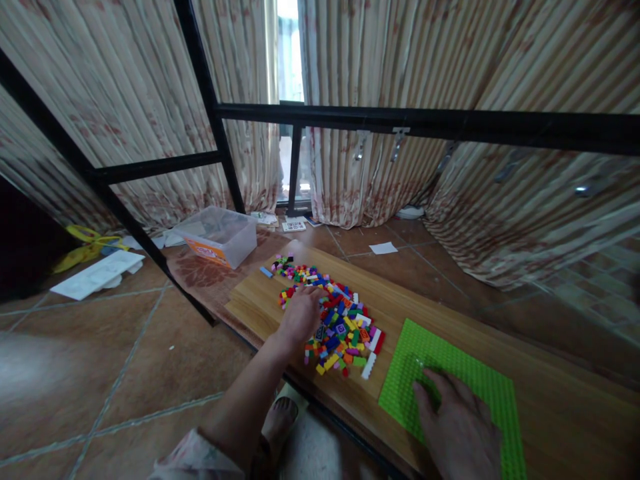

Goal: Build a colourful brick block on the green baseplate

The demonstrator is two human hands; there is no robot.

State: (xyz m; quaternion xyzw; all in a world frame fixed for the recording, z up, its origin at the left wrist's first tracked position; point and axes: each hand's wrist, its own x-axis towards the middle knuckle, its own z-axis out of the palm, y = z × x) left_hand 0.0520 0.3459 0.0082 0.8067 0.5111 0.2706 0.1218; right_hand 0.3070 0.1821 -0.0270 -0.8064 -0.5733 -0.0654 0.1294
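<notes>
Pleated patterned curtains [450, 87] behind. Long wood-grain board [560, 413] on tiled floor. Square studded green baseplate [480, 383] on board's near right. Right hand [460, 427] flat on baseplate, fingers spread. Heap of small glossy multicoloured bricks [345, 323] mid-board. Left hand [300, 313] palm-down on heap's left edge; pinch unclear. Clear plastic box [220, 233] beyond.

Your left hand [300, 313] is reaching out, resting palm-down on the near edge of the pile of colorful bricks [333, 320] spread on the wooden surface [560, 413]. Your right hand [457, 427] lies flat on the green baseplate [450, 363], fingers spread. A clear plastic bin [220, 235] sits on the tile floor [100, 373] past the surface, in front of the curtains [400, 60].
</notes>
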